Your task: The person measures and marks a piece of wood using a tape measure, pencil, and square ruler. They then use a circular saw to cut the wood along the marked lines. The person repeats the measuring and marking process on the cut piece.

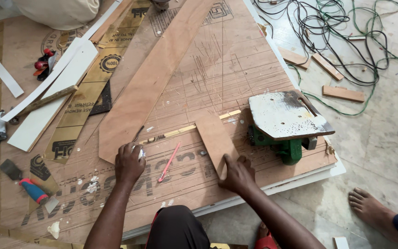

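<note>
We see a small rectangular plywood offcut (215, 142), matt brown, lying on a large scratched plywood sheet (236, 69) with printed markings. Beside it stands a green-bodied power tool (284, 146) whose metal base plate is worn and paint-flecked. The floor (383, 133) looks like smooth pale stone.
</note>
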